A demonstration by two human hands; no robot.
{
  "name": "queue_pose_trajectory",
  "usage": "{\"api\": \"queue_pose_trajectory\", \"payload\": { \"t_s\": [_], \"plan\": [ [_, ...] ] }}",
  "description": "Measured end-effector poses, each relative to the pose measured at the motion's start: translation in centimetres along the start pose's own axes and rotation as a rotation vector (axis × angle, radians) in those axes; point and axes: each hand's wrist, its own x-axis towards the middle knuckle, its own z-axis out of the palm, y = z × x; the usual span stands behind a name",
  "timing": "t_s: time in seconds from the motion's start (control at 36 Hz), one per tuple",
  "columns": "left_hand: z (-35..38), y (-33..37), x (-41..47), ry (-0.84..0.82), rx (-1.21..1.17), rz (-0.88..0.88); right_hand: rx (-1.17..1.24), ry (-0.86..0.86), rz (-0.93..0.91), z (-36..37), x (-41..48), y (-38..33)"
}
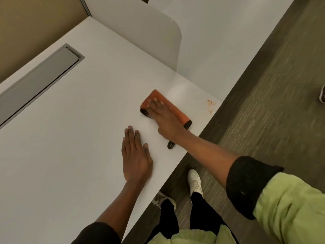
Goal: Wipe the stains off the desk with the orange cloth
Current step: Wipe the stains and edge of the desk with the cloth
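An orange cloth [177, 112] with dark edges lies flat on the white desk [79, 120]. My right hand [163, 118] presses down on it with fingers spread, palm covering its middle. An orange stain [211, 106] marks the desk near its right edge, to the right of the cloth and apart from it. My left hand [135, 155] rests flat on the desk, fingers together, holding nothing, just left of and nearer than the cloth.
A grey cable-tray flap [38, 83] is set into the desk at the left. A white divider panel [153, 34] stands upright behind the cloth. The desk edge runs diagonally at the right, with dark carpet [263, 103] and my shoes [194, 182] below.
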Motion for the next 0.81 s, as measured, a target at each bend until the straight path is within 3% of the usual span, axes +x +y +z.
{"api": "queue_pose_trajectory", "payload": {
  "t_s": [0.08,0.19,0.31,0.42,0.64,0.69,0.81],
  "plan": [
    [0.2,-0.1,0.1,0.012,-0.014,-0.009,-0.020,-0.013,-0.113,0.4,-4.5,-1.5],
    [0.0,-0.1,0.0,0.007,0.004,0.019,-0.095,-0.013,-0.086,-0.8,-8.1,1.5],
    [-0.1,0.0,-0.1,0.005,0.001,0.007,-0.157,0.063,0.173,-2.8,-5.3,5.9],
    [0.0,0.0,-0.1,0.003,0.018,0.014,-0.129,0.097,0.374,-3.6,-2.1,5.6],
    [0.1,0.1,0.0,0.002,0.002,-0.004,-0.114,-0.008,0.063,-1.1,-10.8,0.8],
    [0.0,0.1,0.0,-0.002,0.013,0.005,-0.123,0.009,0.110,-2.1,-11.5,2.1],
    [0.1,0.5,0.0,-0.003,0.040,0.005,-0.117,0.083,0.383,-4.7,-8.0,7.1]
  ]
}}
